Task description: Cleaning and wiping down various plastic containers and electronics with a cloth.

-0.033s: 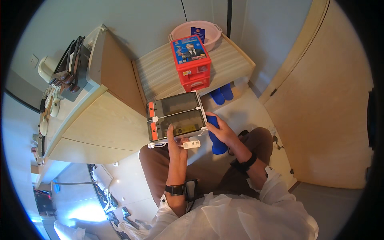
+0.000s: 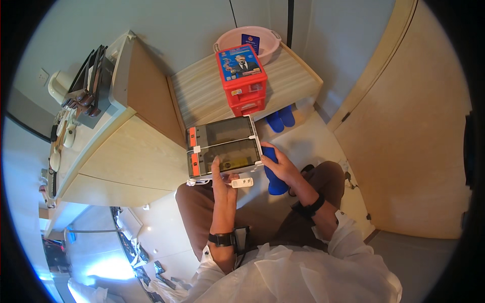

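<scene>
A flat white-framed case [image 2: 230,133] with two dark glossy panels and orange-red labels along its left side is held over my lap. A white cord with a small square piece runs across its middle. My left hand [image 2: 221,174] grips the near edge, its thumb lying on the dark panel and its other fingers partly hidden underneath. Beside those fingers hangs a small white block with dark slots, like an extension socket [image 2: 242,183], and more white cord is bunched at the near left corner. My right hand [image 2: 279,165] holds the right edge, thumb at the rim.
Red stacked boxes [image 2: 243,86] stand on a low wooden bench [image 2: 197,96], before a pink basin [image 2: 270,48]. Blue slippers [image 2: 281,119] sit beneath the bench; another blue slipper-like thing [image 2: 274,174] lies by my right hand. A wooden cabinet [image 2: 131,156] flanks the left, a door [image 2: 409,136] the right.
The case has shifted very slightly to the right in my hands. Both hands keep their hold and place.
</scene>
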The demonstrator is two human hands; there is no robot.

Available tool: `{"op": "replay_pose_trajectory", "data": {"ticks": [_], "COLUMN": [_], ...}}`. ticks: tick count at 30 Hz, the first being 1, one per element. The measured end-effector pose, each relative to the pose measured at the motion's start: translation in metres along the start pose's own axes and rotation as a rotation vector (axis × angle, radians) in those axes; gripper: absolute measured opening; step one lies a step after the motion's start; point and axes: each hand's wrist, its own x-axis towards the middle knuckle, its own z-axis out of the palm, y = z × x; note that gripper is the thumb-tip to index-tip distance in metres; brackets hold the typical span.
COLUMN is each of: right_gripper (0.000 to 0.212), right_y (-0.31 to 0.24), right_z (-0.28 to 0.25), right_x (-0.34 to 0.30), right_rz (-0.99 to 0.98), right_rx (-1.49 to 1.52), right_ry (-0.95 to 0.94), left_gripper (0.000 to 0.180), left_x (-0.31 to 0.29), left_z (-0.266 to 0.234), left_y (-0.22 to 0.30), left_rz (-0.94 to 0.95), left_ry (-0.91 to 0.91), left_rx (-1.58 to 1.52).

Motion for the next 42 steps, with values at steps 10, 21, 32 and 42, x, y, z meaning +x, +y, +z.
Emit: {"op": "replay_pose_trajectory", "data": {"ticks": [10,21,32,42], "right_gripper": [0.053,0.061,0.060,0.058], "right_y": [0.005,0.020,0.019,0.002], "right_z": [0.000,0.013,0.010,0.014], "right_x": [0.014,0.018,0.036,0.043], "right_rz": [-0.166,-0.111,-0.206,-0.246], "right_rx": [-0.171,-0.273,-0.269,-0.172], "right_ry": [0.050,0.048,0.072,0.022], "left_gripper": [0.046,0.050,0.053,0.051], "left_x": [0.013,0.038,0.035,0.048], "left_z": [-0.001,-0.006,0.011,0.014], "left_y": [-0.004,-0.014,-0.019,-0.013], "left_rz": [0.022,0.062,0.094,0.147], "left_ry": [0.020,0.153,0.133,0.069], "left_rx": [0.006,-0.066,-0.102,-0.119]}}
